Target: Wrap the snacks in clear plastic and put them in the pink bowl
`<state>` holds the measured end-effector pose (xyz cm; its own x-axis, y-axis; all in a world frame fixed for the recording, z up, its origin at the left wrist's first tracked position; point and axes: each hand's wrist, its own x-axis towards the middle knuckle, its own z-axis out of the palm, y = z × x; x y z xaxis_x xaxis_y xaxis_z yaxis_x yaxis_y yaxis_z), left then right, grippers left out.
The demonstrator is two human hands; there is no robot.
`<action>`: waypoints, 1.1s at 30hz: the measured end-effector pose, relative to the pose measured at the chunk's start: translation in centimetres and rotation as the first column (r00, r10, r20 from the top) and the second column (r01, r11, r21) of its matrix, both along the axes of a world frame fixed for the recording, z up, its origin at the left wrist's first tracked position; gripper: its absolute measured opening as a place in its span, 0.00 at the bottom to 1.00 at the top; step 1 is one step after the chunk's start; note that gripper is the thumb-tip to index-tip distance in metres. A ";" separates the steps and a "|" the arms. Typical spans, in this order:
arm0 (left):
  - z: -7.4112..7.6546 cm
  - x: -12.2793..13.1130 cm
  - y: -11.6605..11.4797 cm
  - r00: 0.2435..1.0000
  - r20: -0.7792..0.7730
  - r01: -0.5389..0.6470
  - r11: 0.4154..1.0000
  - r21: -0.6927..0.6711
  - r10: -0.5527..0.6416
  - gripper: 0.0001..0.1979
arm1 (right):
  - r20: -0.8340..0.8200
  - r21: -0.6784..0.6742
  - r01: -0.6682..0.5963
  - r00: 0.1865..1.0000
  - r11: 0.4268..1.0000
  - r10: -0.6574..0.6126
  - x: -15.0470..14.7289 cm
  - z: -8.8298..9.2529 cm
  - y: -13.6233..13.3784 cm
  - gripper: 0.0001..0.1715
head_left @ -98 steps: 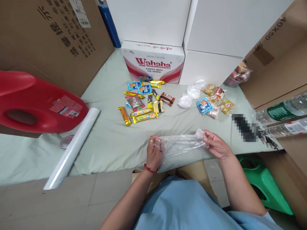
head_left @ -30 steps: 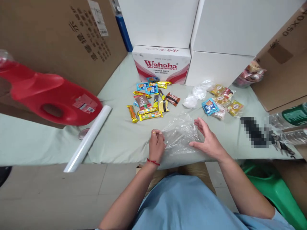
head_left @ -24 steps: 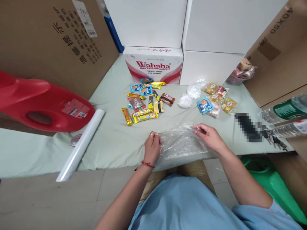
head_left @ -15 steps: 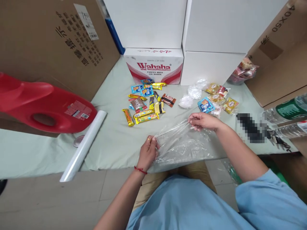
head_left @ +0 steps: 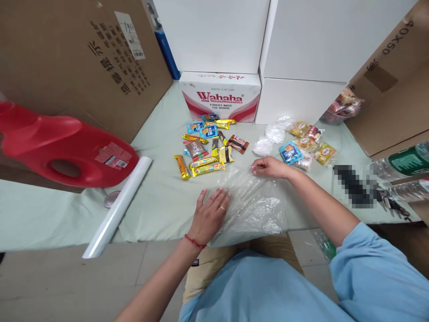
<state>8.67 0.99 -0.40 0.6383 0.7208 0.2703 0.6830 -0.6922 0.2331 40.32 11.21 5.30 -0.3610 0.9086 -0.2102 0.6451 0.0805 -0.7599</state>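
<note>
A clear plastic bag [head_left: 256,203] lies spread on the pale green cloth [head_left: 157,197] near its front edge. My left hand [head_left: 210,213] rests flat on the bag's left side, fingers stretched out. My right hand [head_left: 270,167] pinches the bag's far edge, fingers closed on the film. Just beyond lies a heap of wrapped snacks [head_left: 209,150] in yellow, blue and brown packets. A second group of snack packets [head_left: 306,145] sits to the right, next to some crumpled clear bags [head_left: 270,139].
A red jug [head_left: 67,150] lies on its side at the left, with a roll of clear film [head_left: 117,208] beside it. Cardboard and white boxes, one marked Wahaha [head_left: 219,96], wall in the back. Water bottles [head_left: 402,172] lie at the right.
The bag went from held up and stretched between both hands to lying flat on the cloth. My left hand opened and pressed down; my right hand carried the bag's edge farther away.
</note>
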 end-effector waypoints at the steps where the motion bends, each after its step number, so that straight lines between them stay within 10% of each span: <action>1: -0.2 0.2 0.2 0.999 -0.025 -0.029 0.999 -0.033 0.028 0.21 | 0.079 0.138 0.058 0.994 0.989 -0.070 -0.1 0.4 0.2 0.13; 4: -0.4 0.7 0.3 0.985 -0.066 -0.164 0.982 -0.099 0.158 0.24 | 0.197 0.584 0.206 0.902 0.785 -0.384 -1.0 1.9 -0.7 0.20; 7: -0.3 0.9 0.0 0.976 -0.080 -0.213 0.969 -0.122 0.204 0.26 | 0.198 0.730 0.134 0.897 0.670 -0.396 -2.7 2.1 -4.8 0.19; 13: -0.2 0.6 0.3 0.945 -0.134 -0.317 0.936 -0.150 0.299 0.27 | 0.284 0.497 -0.272 0.948 0.824 0.141 -4.0 -3.5 -15.9 0.30; 20: -0.2 -0.5 1.1 0.935 -0.185 -0.332 0.929 -0.162 0.302 0.29 | 0.205 0.359 -0.136 0.977 0.923 0.064 1.6 -4.4 -22.7 0.35; 26: -0.2 -0.3 1.0 0.937 -0.213 -0.309 0.942 -0.129 0.278 0.30 | 0.026 0.425 0.478 0.842 0.768 -0.539 2.7 -2.8 -17.5 0.20; 28: -0.2 -0.1 0.8 0.934 -0.227 -0.303 0.948 -0.101 0.275 0.30 | 0.049 0.437 0.517 0.803 0.736 -0.594 2.2 -3.4 -13.5 0.26; 33: -0.1 -0.5 1.0 0.936 -0.237 -0.287 0.954 -0.090 0.260 0.29 | 0.180 0.335 0.353 0.886 0.874 -0.427 1.6 -4.2 -4.6 0.14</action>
